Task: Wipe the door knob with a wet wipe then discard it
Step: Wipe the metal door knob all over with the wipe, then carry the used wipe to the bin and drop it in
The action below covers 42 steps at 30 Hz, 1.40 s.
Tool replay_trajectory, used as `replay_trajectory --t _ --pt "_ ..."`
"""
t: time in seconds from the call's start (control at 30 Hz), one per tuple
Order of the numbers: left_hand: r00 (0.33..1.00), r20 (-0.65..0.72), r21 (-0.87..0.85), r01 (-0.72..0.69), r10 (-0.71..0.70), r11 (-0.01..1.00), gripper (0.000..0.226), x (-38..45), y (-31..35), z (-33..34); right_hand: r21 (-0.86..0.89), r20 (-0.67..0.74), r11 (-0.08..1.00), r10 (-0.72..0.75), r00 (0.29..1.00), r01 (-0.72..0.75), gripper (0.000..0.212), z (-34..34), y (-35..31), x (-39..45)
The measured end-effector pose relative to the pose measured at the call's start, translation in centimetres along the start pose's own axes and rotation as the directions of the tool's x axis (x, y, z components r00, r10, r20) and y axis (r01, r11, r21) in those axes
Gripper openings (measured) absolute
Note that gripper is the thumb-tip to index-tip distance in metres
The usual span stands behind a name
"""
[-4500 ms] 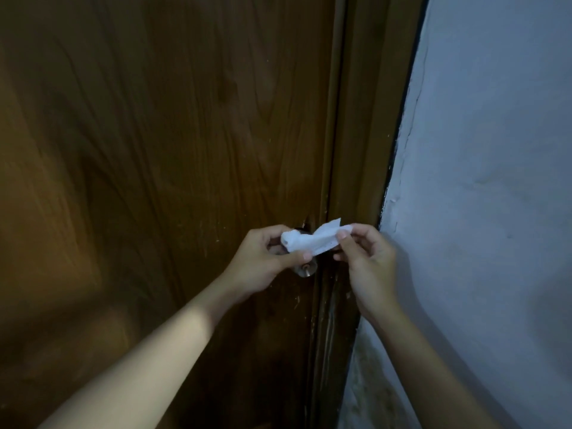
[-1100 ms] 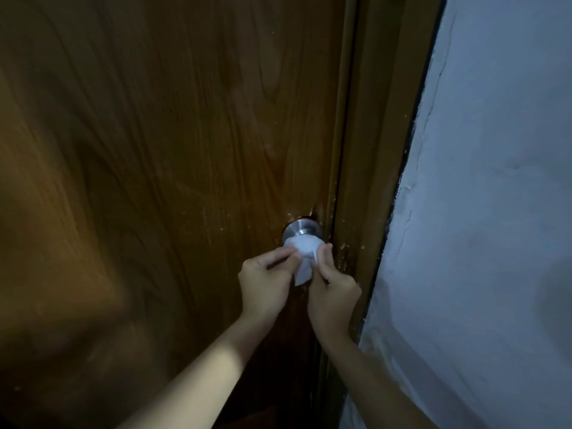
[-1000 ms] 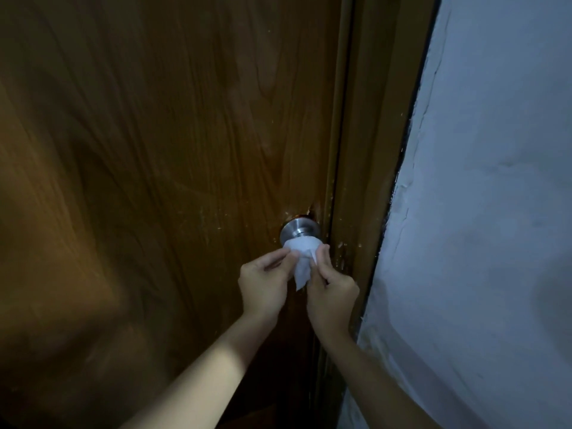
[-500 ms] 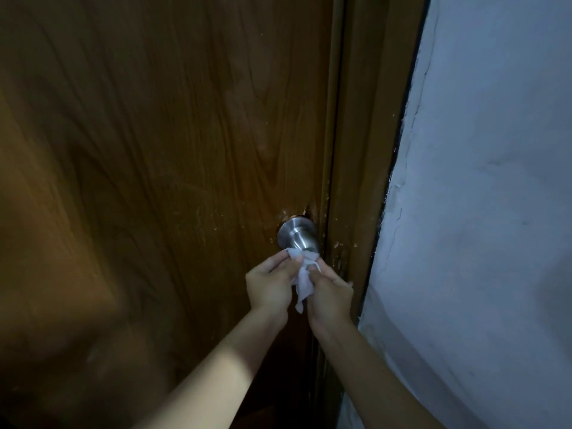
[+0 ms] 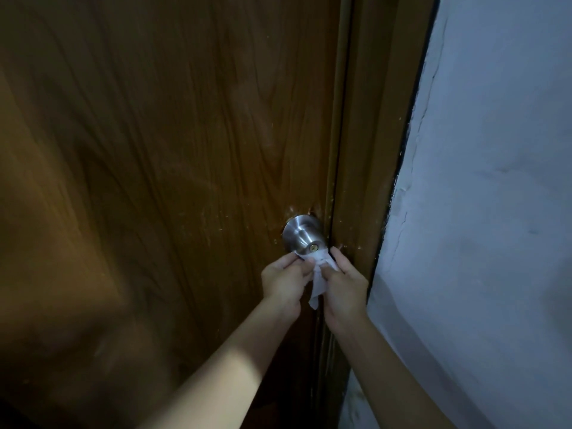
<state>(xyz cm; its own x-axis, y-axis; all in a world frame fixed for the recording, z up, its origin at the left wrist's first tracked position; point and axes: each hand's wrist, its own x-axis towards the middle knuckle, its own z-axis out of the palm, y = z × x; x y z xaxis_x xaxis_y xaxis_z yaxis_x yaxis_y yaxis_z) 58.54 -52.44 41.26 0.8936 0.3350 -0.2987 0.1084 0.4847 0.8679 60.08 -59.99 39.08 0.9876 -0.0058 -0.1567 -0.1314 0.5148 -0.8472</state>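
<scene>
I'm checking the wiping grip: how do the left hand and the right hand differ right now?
The left hand sits left of the wipe, in front of the door; the right hand sits right of it, in front of the frame. The left hand's fingers reach under the knob; the right hand's thumb rises beside it. Both pinch the wipe just below the knob.

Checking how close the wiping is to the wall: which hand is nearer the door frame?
Right. The right hand overlaps the door frame beside the knob, pinching the wet wipe. The left hand is over the door panel, farther left.
</scene>
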Motion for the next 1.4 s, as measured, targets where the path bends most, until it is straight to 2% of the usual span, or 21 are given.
replay_trajectory --t 0.17,0.27,0.4,0.5,0.63,0.73,0.83,0.93,1.07,1.27,1.4 --pt "0.996 0.01 -0.08 0.092 -0.091 0.993 0.029 -1.0 -0.2 0.2 -0.029 0.011 0.998 -0.053 0.999 0.053 0.047 -0.9 -0.5 -1.1" --pt "0.997 0.023 -0.064 0.078 -0.076 0.995 0.025 -1.8 -0.6 -0.1 -0.023 0.041 0.997 -0.073 0.996 0.074 0.042 -1.5 -0.6 -1.9" --pt "0.997 0.079 -0.034 0.026 -0.023 0.999 0.046 -3.6 -0.6 -2.1 -0.058 0.003 0.995 -0.076 0.997 0.076 0.034 -2.6 -0.3 -3.8" --pt "0.991 0.116 0.018 -0.074 0.072 0.997 0.051 -4.7 -0.5 -4.4 -0.214 -0.065 0.976 -0.055 0.996 0.04 0.016 -3.4 0.4 -5.1" --pt "0.949 0.233 0.159 -0.253 0.212 0.954 0.033 -7.0 -0.2 -6.8 -0.353 -0.03 0.935 -0.046 0.998 0.032 0.01 -3.0 1.0 -8.1" --pt "0.886 0.386 0.296 -0.383 0.257 0.875 0.024 -9.3 -0.1 -8.1 -0.313 0.096 0.948 -0.021 0.995 0.05 0.013 -2.6 0.7 -10.7" --pt "0.857 0.459 0.404 -0.436 0.234 0.805 0.022 -12.1 -0.1 -9.6 -0.248 0.207 0.963 -0.054 0.977 0.106 0.017 -2.4 0.5 -13.9" --pt "0.846 0.5 0.45 -0.437 0.185 0.779 0.022 -15.3 -0.5 -11.3 -0.226 0.287 0.96 -0.099 0.953 0.168 0.02 -2.9 0.7 -17.6" --pt "0.842 0.503 0.486 -0.463 0.196 0.741 0.014 -18.8 -2.0 -12.8 -0.26 0.287 0.946 -0.113 0.951 0.191 0.024 -4.2 1.2 -21.9" --pt "0.905 0.411 0.475 -0.316 0.11 0.821 0.023 -24.9 -5.3 -13.7 -0.141 0.145 0.979 -0.128 0.981 0.148 0.016 -8.6 2.9 -29.2" --pt "0.915 0.402 0.452 -0.231 0.034 0.862 0.022 -27.3 -7.9 -13.3 -0.137 0.097 0.977 -0.153 0.983 0.166 0.029 -12.2 3.5 -32.4"
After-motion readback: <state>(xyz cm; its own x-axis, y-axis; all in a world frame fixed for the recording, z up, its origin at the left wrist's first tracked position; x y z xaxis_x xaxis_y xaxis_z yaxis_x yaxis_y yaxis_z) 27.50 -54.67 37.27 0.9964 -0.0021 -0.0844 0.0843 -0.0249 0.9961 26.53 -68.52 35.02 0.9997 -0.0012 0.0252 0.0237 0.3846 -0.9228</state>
